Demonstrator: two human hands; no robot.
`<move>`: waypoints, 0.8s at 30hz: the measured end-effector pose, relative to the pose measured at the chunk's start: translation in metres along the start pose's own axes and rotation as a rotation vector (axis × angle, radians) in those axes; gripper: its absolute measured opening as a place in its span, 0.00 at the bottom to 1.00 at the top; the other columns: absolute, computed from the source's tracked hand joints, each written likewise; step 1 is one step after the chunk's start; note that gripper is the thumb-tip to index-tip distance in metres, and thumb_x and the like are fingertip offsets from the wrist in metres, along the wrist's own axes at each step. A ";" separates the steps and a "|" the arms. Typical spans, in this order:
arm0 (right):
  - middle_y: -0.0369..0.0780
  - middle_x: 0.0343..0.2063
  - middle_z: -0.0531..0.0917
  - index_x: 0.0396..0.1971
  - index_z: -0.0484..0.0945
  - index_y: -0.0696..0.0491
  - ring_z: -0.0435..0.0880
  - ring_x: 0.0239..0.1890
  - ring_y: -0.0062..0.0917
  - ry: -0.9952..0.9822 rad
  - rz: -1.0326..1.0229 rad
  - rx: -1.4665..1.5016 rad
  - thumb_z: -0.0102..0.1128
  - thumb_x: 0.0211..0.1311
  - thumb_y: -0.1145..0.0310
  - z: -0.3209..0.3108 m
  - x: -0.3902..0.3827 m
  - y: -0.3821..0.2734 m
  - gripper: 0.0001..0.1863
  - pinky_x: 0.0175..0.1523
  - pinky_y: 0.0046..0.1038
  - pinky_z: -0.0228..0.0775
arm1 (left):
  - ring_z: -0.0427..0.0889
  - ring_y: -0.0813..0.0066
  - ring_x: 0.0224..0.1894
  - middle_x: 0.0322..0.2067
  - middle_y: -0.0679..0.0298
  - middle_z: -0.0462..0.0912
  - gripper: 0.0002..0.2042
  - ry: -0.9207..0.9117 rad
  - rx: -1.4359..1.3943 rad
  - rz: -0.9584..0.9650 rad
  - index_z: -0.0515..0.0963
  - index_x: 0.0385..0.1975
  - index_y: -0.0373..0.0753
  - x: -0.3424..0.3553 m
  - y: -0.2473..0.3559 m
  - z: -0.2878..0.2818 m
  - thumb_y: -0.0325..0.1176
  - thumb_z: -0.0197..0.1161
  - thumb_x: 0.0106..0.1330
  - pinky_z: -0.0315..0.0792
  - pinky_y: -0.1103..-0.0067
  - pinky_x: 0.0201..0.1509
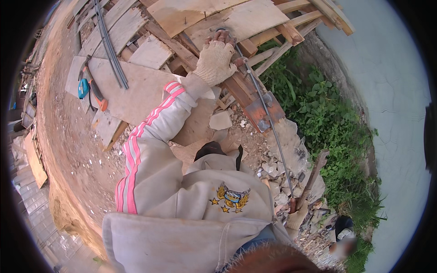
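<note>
- Your left hand (215, 61), in a knit glove, is pressing palm-down on a thin steel rod (266, 113), fingers curled over its far bent end where it is lying on the plank pile (236, 20).
- Your left arm is reaching straight out from the shoulder, the grey sleeve (150, 136) with pink stripes stretched toward the pile.
- The rod is running from under that hand down along a reddish beam (255, 102) at the pile's near edge and over the rubble (277, 177) toward your right side.
- Your right hand (296, 216), also gloved, is sitting low beside your hip, closed around the lower end of a rusty bar (314, 175) that is slanting up and away; you cannot tell whether it is touching the rod too.
- Your hands are working well apart, one at each end of the rod.
- A blue tape measure (83, 88) and an orange-handled tool (98, 95) are lying on a board at the pile's left edge.
</note>
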State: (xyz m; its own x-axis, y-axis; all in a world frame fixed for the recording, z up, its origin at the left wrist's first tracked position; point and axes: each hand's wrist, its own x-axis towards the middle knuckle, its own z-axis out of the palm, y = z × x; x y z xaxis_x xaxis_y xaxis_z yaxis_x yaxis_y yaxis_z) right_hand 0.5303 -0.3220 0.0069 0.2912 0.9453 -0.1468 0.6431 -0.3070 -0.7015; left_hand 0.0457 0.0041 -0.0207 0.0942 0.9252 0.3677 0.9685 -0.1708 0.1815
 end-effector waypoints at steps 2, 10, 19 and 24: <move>0.32 0.17 0.72 0.30 0.81 0.60 0.70 0.21 0.16 -0.035 0.117 0.007 0.70 0.69 0.56 -0.001 -0.001 -0.005 0.20 0.26 0.26 0.58 | 0.63 0.40 0.72 0.68 0.36 0.65 0.39 -0.041 0.098 -0.011 0.69 0.66 0.30 0.008 0.007 0.010 0.59 0.61 0.68 0.60 0.52 0.74; 0.35 0.19 0.77 0.31 0.82 0.61 0.73 0.24 0.20 -0.046 0.137 -0.057 0.70 0.68 0.55 0.000 -0.012 -0.010 0.21 0.29 0.31 0.64 | 0.50 0.36 0.78 0.74 0.34 0.56 0.53 -0.171 0.104 -0.109 0.60 0.73 0.28 0.015 0.006 0.012 0.73 0.56 0.62 0.46 0.49 0.79; 0.37 0.22 0.78 0.32 0.83 0.61 0.73 0.27 0.22 -0.016 0.088 -0.168 0.71 0.67 0.57 -0.004 -0.016 0.012 0.19 0.33 0.32 0.67 | 0.49 0.47 0.80 0.77 0.42 0.54 0.61 -0.306 0.134 -0.218 0.58 0.76 0.32 0.027 0.010 -0.001 0.78 0.60 0.52 0.42 0.46 0.79; 0.38 0.22 0.78 0.32 0.83 0.61 0.73 0.26 0.22 -0.053 0.179 -0.170 0.71 0.66 0.56 -0.008 -0.014 0.010 0.19 0.33 0.32 0.67 | 0.54 0.43 0.78 0.75 0.38 0.56 0.60 -0.274 0.067 -0.210 0.60 0.74 0.28 0.028 0.007 -0.007 0.75 0.64 0.51 0.47 0.45 0.77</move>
State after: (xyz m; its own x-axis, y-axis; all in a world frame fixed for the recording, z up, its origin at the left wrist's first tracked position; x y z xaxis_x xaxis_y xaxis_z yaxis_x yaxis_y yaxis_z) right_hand 0.5385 -0.3396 0.0076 0.3770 0.8771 -0.2977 0.6955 -0.4803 -0.5344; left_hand 0.0531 0.0264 -0.0028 -0.0595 0.9959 0.0688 0.9854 0.0475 0.1636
